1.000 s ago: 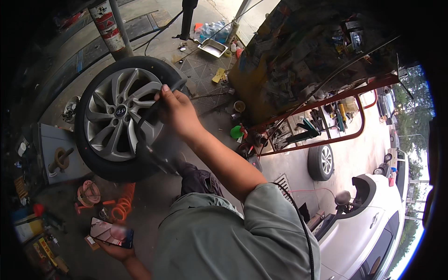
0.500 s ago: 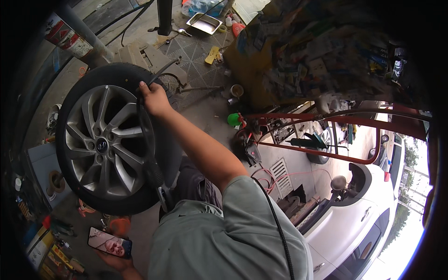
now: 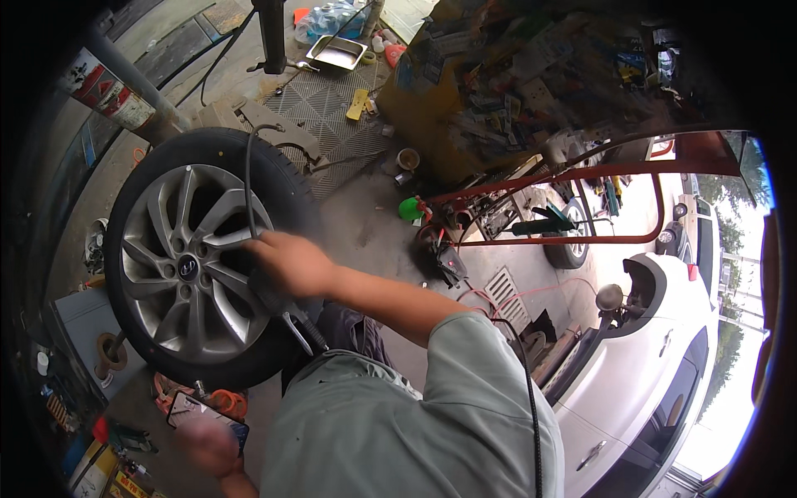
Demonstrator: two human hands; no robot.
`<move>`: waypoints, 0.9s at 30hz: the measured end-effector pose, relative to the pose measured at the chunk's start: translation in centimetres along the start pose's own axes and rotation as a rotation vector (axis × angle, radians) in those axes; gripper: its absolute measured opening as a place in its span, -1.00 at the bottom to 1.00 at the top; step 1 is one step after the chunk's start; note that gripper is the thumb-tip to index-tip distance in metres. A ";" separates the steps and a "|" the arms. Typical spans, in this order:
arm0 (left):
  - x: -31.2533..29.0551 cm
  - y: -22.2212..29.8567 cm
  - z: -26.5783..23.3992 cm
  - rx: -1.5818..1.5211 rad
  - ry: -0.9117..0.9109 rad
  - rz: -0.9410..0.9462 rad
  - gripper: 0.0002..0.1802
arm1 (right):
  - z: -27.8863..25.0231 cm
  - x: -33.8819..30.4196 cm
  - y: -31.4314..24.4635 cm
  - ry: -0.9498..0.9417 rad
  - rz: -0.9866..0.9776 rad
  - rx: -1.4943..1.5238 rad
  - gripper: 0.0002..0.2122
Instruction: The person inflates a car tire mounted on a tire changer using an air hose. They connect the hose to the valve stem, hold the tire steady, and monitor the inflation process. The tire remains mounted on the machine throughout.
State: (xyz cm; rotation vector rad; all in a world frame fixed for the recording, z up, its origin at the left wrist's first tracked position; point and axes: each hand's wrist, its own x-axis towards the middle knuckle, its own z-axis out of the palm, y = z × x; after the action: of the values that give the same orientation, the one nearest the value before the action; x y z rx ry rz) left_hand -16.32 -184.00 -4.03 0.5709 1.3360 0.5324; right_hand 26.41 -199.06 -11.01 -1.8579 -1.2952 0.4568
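Observation:
A wheel with a black tyre [image 3: 149, 355] and a silver alloy rim [image 3: 170, 290] stands at my left, its spoked face toward me. Over the rim's right side, my right hand [image 3: 290, 264] is closed round a tyre inflator [image 3: 302, 325]. The inflator's black hose [image 3: 250, 178] rises from my fingers and curves over past the tyre's upper edge. Part of the inflator is covered by my hand. Low at the left, my left hand [image 3: 211, 448], blurred by motion, holds a phone [image 3: 184, 407] with its lit screen up, partly hidden.
A white car [image 3: 631, 357] with an exposed wheel arch stands at the right. A red metal frame [image 3: 548, 241] reaches across behind my arm. Orange hose coils [image 3: 228, 402] lie below the tyre. A metal tray [image 3: 336, 53] sits at the far end, near a dark post [image 3: 272, 37].
My right hand has come down from the upper hose to the rim's right side. The phone has shifted slightly, with my left hand now blurred. The whole view has shifted a little.

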 end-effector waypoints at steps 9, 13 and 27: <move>0.2 -1.4 -5.1 -0.381 -0.411 -0.399 -0.14 | 5.0 -9.5 -13.2 0.118 0.207 -0.042 -0.53; -3.0 -1.5 -4.4 -0.056 -0.772 -0.260 0.11 | 9.0 -12.1 -13.3 0.272 0.227 -0.238 -0.59; -3.7 -5.7 -5.7 0.025 -1.108 -0.470 0.15 | 17.7 -18.7 -23.4 0.105 0.873 1.318 -0.58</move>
State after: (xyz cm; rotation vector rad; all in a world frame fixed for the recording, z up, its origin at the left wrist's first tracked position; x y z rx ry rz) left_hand -22.33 -190.22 -5.83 0.4322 0.3742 -0.2063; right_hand -7.50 -205.23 -6.27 -1.0974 0.1229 1.2484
